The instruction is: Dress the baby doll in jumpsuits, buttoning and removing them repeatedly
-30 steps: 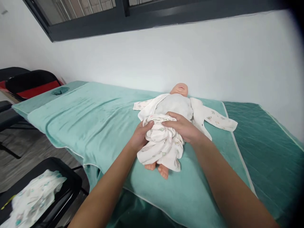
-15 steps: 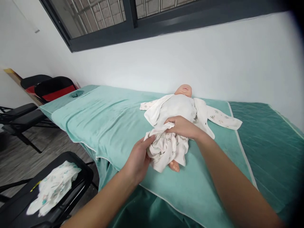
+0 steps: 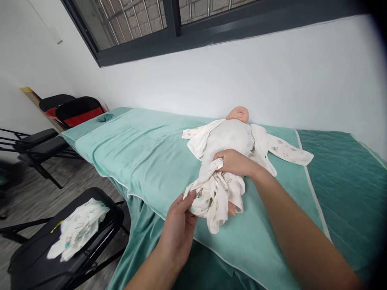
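A baby doll [image 3: 238, 114] lies on its back on a green-covered bed, its head toward the wall. Its cloth body [image 3: 229, 137] is pale, and an open white printed baby jacket [image 3: 260, 144] spreads out on both sides of it. Bunched over the doll's legs are white printed baby pants [image 3: 217, 195]. My left hand [image 3: 181, 219] pinches their lower left part between thumb and fingers. Up at the waist, my right hand [image 3: 234, 162] is closed on the pants' upper edge. A bit of the doll's foot [image 3: 231, 208] shows below the fabric; the rest of the legs is hidden.
The bed [image 3: 142, 149] runs along the white wall under a barred window [image 3: 133, 20]. A black folding chair [image 3: 27, 264] with a crumpled white printed cloth [image 3: 80, 227] stands at the front left. More folding chairs [image 3: 45, 145] are farther back on the left.
My left hand has moved down, drawing the pants' lower part toward me, and a fabric end hangs lower. Less of the doll's foot shows. The view has shifted slightly left.
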Demonstrator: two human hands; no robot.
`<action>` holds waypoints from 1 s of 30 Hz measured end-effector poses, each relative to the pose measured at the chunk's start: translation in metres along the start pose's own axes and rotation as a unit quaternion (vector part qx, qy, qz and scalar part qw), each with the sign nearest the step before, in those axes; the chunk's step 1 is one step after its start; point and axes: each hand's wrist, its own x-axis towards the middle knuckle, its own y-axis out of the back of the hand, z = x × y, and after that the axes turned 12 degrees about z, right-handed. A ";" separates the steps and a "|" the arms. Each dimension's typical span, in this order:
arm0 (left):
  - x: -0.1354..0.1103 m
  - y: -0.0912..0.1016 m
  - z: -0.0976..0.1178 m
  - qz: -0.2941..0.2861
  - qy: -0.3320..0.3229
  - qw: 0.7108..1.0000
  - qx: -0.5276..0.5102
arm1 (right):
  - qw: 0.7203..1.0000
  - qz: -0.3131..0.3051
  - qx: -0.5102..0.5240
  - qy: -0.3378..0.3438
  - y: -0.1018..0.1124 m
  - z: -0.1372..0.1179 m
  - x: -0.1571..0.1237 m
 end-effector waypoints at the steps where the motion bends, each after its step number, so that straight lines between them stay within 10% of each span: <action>1: 0.001 0.002 -0.002 0.000 -0.004 1.000 0.002 | 1.000 -0.003 -0.007 0.003 0.000 0.000 0.000; 15: -0.013 0.007 -0.006 0.034 0.055 0.998 0.008 | 0.996 -0.044 -0.065 0.036 0.001 -0.004 -0.005; 22: 0.023 0.024 -0.023 0.115 -0.073 0.979 0.151 | 0.995 -0.042 -0.086 0.039 -0.001 -0.007 -0.007; 30: 0.070 0.012 -0.003 0.019 -0.206 0.921 0.330 | 0.999 0.019 -0.039 0.020 -0.002 0.000 -0.008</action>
